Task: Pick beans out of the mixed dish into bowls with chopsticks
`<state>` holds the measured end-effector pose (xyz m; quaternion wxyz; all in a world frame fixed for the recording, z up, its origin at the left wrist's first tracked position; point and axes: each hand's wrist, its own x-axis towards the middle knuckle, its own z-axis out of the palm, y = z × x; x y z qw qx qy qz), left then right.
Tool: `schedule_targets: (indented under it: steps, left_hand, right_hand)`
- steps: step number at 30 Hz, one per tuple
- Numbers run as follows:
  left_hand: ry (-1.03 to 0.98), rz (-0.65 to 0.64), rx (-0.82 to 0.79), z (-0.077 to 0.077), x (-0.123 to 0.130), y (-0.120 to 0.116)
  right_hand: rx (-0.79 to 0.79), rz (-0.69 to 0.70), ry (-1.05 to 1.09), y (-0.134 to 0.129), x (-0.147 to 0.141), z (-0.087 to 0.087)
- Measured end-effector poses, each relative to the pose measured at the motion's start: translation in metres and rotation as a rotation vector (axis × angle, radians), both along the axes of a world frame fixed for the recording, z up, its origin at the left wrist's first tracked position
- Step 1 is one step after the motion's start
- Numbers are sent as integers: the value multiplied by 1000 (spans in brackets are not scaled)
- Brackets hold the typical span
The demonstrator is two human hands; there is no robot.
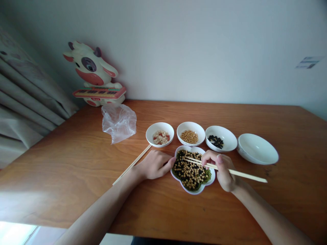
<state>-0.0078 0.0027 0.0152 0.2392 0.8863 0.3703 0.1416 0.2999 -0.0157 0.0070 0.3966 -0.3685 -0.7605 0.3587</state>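
My right hand (222, 170) grips a pair of light wooden chopsticks (246, 175), their tips down among the beans in a flower-shaped dish (193, 192). Black, yellow and green beans (192, 172) are mixed in that dish. My left hand (157, 164) rests on the table with its thumb against the dish's left rim, its fingers curled. Behind the dish stand white bowls: one with pale and reddish pieces (161, 137), one with yellow beans (189, 136), one with black beans (216, 141). At the right is an empty bowl (258, 149).
Another pair of chopsticks (131, 165) lies on the wooden table (76, 166) beside my left forearm. A crumpled clear plastic bag (119, 122) and a cow-shaped toy keyboard (99, 92) are at the back left. A curtain (22, 95) hangs at far left.
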Motion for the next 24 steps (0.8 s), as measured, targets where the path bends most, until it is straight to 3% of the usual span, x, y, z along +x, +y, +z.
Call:
schedule_targets:
  steps: [8,24]
  left_hand:
    - [-12,-11,-19,3,0,-1]
    - [13,-1,-27,2,1,-1]
  right_hand:
    - [18,-15,52,-1,-3,6]
    - [-19,-17,3,0,-2,-1]
